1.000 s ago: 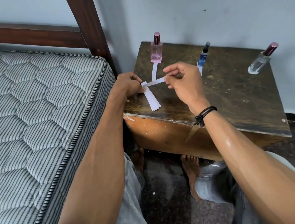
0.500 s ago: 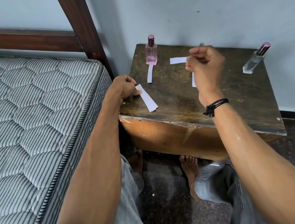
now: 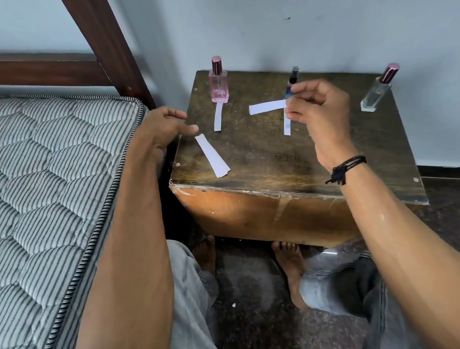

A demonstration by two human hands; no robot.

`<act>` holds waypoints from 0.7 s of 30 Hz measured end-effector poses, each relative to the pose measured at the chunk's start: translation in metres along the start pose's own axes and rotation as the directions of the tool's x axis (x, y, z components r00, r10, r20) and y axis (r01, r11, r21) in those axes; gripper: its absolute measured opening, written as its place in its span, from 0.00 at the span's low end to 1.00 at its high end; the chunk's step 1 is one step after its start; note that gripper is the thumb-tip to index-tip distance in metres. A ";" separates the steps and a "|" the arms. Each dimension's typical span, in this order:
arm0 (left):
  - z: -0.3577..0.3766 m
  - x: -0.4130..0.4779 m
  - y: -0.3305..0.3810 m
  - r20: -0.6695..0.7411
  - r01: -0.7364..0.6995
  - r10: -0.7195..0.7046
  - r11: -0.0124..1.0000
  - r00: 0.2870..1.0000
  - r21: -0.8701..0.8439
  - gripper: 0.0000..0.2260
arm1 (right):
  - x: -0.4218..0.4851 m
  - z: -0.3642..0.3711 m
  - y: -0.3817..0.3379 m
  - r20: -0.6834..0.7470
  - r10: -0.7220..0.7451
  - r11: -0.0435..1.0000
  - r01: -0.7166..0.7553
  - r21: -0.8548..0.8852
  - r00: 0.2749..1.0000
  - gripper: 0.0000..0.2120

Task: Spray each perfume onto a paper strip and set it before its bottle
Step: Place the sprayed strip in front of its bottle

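Room: pale blue-grey wall behind, dark speckled floor below. Striped quilted mattress fills the left side, with a dark wooden bedpost at its corner.

Surface: low wooden bedside table against the wall, just beside the mattress. Its dark top is worn and scuffed, and the front face is orange-brown.

Hands are apart. Left hand is at the table's left edge, fingers relaxed and spread, gripping nothing. Right hand is raised over the table's back middle, pinching the right end of a held paper strip, which sticks out level to the left.

Bottles stand in a row along the back, well apart: pink perfume bottle left, slim blue spray bottle middle and partly behind the right hand's fingers, clear bottle with maroon cap right.

One strip lies flat before the pink bottle and a second strip before the blue one. A spare strip stack lies angled near the front-left corner, close to the left fingertips; can't tell if they touch. Black cord bracelet on the right wrist.
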State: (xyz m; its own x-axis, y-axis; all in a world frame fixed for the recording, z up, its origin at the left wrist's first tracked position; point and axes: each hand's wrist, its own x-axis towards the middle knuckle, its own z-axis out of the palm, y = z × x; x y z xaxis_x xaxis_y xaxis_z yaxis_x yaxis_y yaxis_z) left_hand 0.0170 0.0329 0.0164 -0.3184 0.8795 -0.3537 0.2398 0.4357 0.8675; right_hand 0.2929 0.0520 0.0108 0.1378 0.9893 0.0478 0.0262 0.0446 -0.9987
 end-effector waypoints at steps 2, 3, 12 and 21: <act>0.000 0.004 0.002 -0.054 -0.053 0.052 0.999 0.997 -0.009 0.12 | 0.002 -0.008 0.001 0.018 0.018 1.000 -0.018 0.009 1.000 0.09; 0.002 0.004 0.004 -0.058 -0.074 0.072 0.997 0.996 -0.029 0.09 | 0.003 -0.013 0.001 0.026 0.021 1.000 -0.022 0.009 0.999 0.09; 0.082 -0.007 0.028 0.268 -0.201 0.175 0.977 0.947 0.074 0.02 | 0.003 -0.052 -0.001 0.088 -0.196 0.901 0.215 -0.376 0.977 0.11; 0.142 -0.003 0.033 0.318 -0.435 0.348 0.861 0.882 0.265 0.03 | -0.006 -0.103 0.014 0.408 -0.265 0.579 0.483 -0.657 0.874 0.09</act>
State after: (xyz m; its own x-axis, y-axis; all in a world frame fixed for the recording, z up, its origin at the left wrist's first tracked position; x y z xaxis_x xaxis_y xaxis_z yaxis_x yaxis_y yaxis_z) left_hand 0.1562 0.0717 -0.0040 0.0944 0.9882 -0.1210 0.5876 0.0428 0.8080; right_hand 0.3940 0.0322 -0.0013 -0.2908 0.9092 0.2979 0.7321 0.4119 -0.5425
